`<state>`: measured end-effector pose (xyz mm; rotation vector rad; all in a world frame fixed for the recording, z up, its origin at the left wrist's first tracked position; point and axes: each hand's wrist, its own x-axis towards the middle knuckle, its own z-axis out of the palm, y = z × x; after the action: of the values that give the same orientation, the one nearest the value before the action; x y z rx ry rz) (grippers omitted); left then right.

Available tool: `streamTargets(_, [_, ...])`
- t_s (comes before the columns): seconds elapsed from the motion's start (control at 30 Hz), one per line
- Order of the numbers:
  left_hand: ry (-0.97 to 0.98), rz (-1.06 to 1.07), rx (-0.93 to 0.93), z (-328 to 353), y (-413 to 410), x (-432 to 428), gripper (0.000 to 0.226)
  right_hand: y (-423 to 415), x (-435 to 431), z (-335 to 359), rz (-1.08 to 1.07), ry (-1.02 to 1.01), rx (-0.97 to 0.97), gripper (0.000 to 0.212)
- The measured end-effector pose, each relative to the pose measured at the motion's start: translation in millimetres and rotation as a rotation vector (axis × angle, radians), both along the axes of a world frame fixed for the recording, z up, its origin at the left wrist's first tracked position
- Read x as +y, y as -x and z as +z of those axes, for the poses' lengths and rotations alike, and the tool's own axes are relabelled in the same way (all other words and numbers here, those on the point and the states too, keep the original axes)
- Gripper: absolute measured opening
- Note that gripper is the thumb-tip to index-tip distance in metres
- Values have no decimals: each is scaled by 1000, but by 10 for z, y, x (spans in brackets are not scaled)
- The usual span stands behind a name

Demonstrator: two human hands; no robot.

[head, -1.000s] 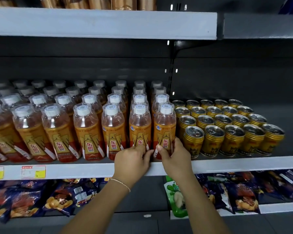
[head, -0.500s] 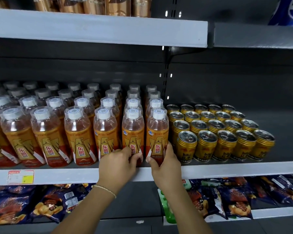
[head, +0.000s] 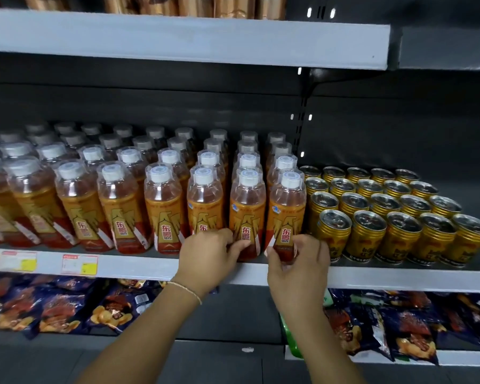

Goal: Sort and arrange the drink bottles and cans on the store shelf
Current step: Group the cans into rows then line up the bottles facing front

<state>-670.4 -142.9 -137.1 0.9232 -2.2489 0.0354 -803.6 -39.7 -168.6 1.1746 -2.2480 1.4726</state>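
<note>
1. Presently, the base of the end bottle is pinched by the right hand, with the thumb on the left side of the label and curled fingers on the right side.
2. The second bottle, just left of that grip and just beside the end bottle, is held low down by the left hand. The thumb is laid on the front of its label and the fingers are curled toward its left side. How far round they reach cannot be told.
3. Both gripped bottles are stood upright at the front edge of the shelf, at the right end of the front row.
4. Left of the left hand's grip, the other bottles are ranged in rows running back from the edge, with white caps up and orange labels forward.
5. Just right of the right hand's grip, gold cans are set in rows. The nearest can is partly hidden behind that hand's fingers.
6. A thin bracelet is worn on the left wrist, below that grip.
7. Price tags are fixed on the shelf edge, well left of both grips.
8. Snack bags are laid on the level beneath both hands.
9. An upper shelf is seen well above the grips.
</note>
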Motion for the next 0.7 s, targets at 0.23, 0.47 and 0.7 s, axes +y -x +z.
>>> streamTargets(0.23, [5,90,-77,18,-372,-123,54,-305,-292,-35,217,-181,173,20])
streamTargets(0.47, [-6,37,-134,-25,-427,-242,39,-324,-483,-56,137,-257,123,32])
streamTargets(0.7, [74,65,-175,-161,-440,-329,33,-412,-476,-41,86,-314,83,31])
